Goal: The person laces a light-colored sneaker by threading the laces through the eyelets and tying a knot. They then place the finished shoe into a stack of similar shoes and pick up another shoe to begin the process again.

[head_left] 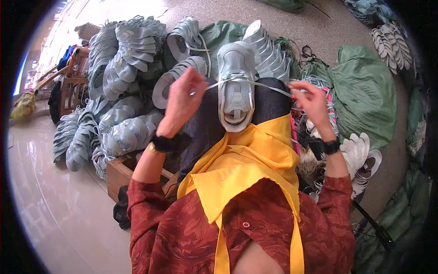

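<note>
Yellow cloth [237,169] under a pale shoe [235,89]; left hand [182,98] and right hand [312,101] pinch its lace [269,86] taut

A pale grey shoe [236,86] rests on the person's lap; the left hand [182,98] and right hand [312,101] each pull a lace [269,86] end outward, beside piled shoes [123,68].

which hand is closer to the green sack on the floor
Right. The right hand is raised just left of the green sack, pulling one lace end. The left hand is on the far side of the pale shoe, pulling the other end.
</note>
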